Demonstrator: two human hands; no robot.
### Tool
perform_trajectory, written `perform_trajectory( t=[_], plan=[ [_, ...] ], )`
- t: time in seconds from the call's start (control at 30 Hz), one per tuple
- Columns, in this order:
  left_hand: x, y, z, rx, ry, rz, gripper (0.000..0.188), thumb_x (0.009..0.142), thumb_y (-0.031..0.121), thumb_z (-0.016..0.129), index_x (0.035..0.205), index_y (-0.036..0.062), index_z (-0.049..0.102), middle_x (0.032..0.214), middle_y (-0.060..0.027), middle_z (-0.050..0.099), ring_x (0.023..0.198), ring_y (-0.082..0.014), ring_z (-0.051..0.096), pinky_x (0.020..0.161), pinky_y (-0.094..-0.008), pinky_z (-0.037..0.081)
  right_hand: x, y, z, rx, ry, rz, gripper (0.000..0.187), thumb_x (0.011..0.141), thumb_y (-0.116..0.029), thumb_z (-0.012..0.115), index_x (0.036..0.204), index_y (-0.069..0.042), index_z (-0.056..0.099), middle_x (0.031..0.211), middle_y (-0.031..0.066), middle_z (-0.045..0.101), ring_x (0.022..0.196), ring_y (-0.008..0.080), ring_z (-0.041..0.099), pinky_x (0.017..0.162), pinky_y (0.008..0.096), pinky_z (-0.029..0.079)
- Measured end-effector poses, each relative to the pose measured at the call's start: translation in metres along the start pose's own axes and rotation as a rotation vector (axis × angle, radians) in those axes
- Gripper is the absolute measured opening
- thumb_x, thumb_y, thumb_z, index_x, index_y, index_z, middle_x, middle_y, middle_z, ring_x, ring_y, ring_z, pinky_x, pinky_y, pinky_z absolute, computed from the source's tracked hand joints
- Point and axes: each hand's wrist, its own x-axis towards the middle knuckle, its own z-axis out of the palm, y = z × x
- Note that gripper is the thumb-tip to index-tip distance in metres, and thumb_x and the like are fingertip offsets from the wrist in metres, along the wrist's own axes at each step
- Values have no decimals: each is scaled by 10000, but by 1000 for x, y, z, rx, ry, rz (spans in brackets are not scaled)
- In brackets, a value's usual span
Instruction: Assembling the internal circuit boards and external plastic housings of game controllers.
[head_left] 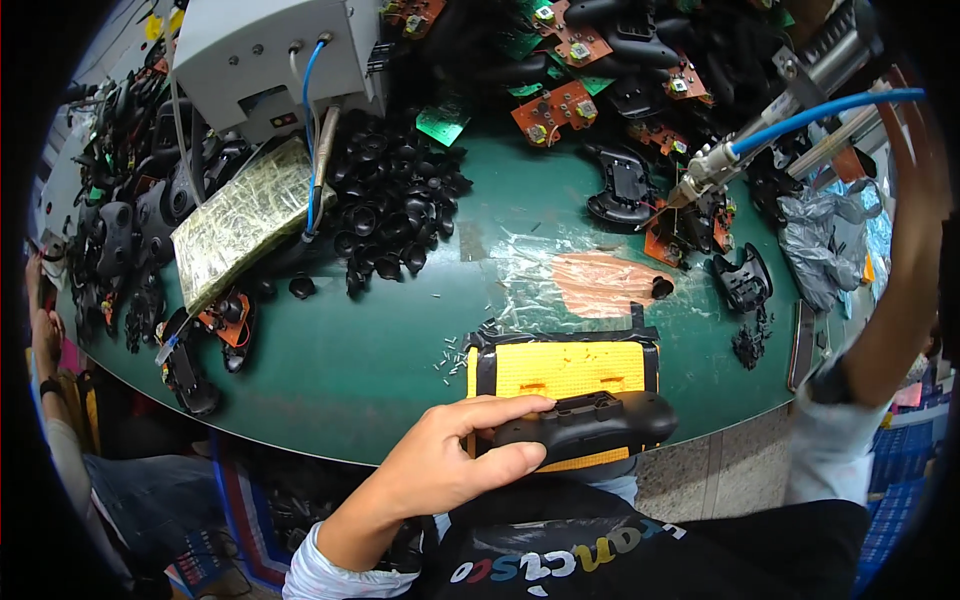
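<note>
Green bench: yellow pad sits at near edge, metal bits left of it, black caps heaped farther back, circuit boards piled far side.

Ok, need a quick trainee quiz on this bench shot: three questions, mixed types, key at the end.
1. Multiple choice: what do the fingers of the left hand hold?
A) a grey plastic bag
B) a black controller shell
C) a green circuit board

2. True or false: the pile of black cups lies to the right of the yellow pad.

3. Fill in: the hose fitted to the metal tool at upper right is ____.

Key:
1: B
2: False; the pile of black cups lies to the pad's left, farther back on the table.
3: blue
</note>
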Motion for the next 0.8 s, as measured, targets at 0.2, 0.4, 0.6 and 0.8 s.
perform_trajectory(
  t=[0.2,0.4,0.6,0.8],
  plan=[
    [17,-21,22,332,165,450,582,863,341,694,1321,26,520,1292,-198,556,1189,-251,537,987,-353,417,-170,-60,222,285,25,791,694,824,-231,752,1326,-3,332,1335,229,471,1232,298,498,1052,432,385],
    [25,-32,72,-208,360,524,410,750,6,752,1082,22,514,1154,-177,585,1084,-257,589,941,-362,466,-163,-55,245,402,265,670,465,765,-8,735,1126,-12,442,1125,197,570,1068,267,580,952,386,450],
    [24,-32,68,-98,493,572,385,725,-53,741,1021,13,503,998,-181,622,949,-262,627,856,-368,507,-157,-58,253,387,270,742,466,775,-72,767,1145,-18,488,1120,147,580,1047,253,573,920,349,452],
    [-50,25,-19,-27,184,544,379,629,62,810,884,31,531,918,-205,666,871,-266,645,864,-380,482,-149,-72,196,276,-132,463,738,746,-287,831,1338,-29,474,1345,199,495,1202,345,519,1007,396,421]
  ],
)
